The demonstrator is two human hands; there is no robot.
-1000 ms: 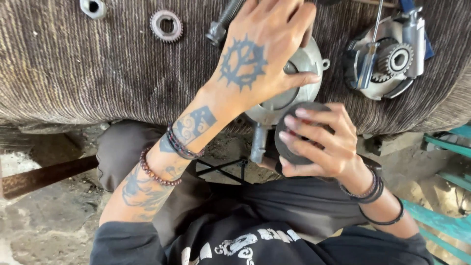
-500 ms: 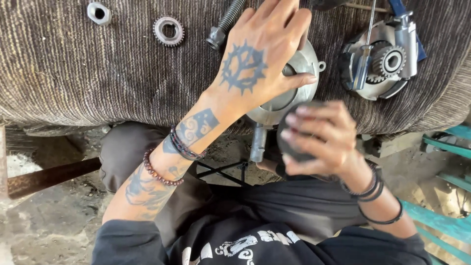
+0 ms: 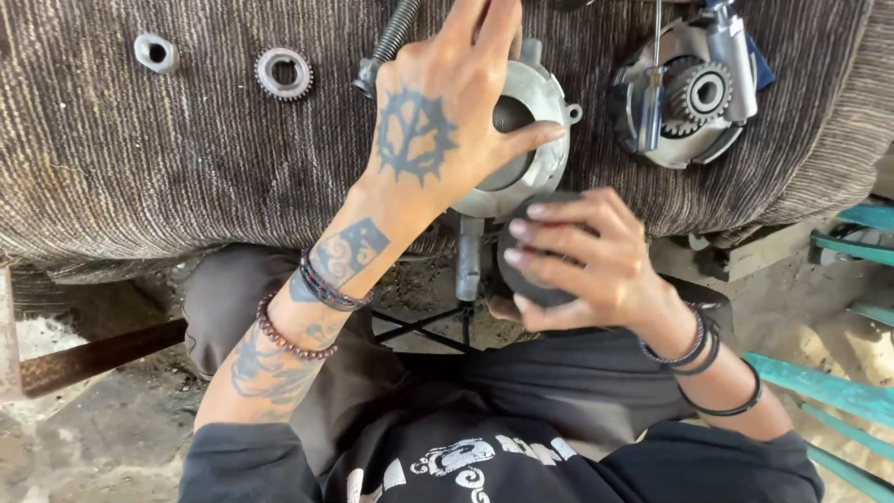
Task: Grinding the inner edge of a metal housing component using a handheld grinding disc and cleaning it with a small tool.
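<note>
- Two hands at work: left hand clasps the grey metal housing on the striped cloth surface.
- Right hand grips a dark round cap just below the housing.
- Loose gear lies left of the housing.

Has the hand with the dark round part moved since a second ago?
No, hardly: the right hand still holds the dark round part just below the metal housing on the brown cloth, as before.
</note>
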